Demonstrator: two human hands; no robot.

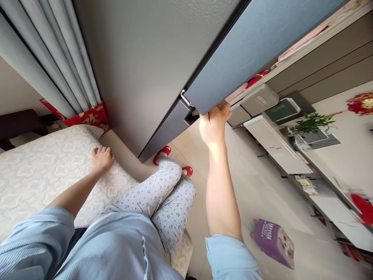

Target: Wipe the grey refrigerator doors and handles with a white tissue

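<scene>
My right hand (215, 122) grips the lower corner of a blue-grey refrigerator door (233, 50), its fingers wrapped over the far edge and partly hidden. A metal hinge bracket (187, 98) sits just left of that hand, between this door and a lower door panel (166, 126). The grey side of the refrigerator (131, 70) rises in front of me. On the quilted cream seat cover (52, 159), near its edge, rests my left hand (103, 158), with a ring on one finger and nothing visible in it.
A red box (89, 116) stands beside grey curtains (55, 46) at the left. Red slippers (162, 154) are on my feet. To the right, a purple bag (272, 241) stands on the tiled floor, near white cabinets (279, 146) and a green plant (310, 122).
</scene>
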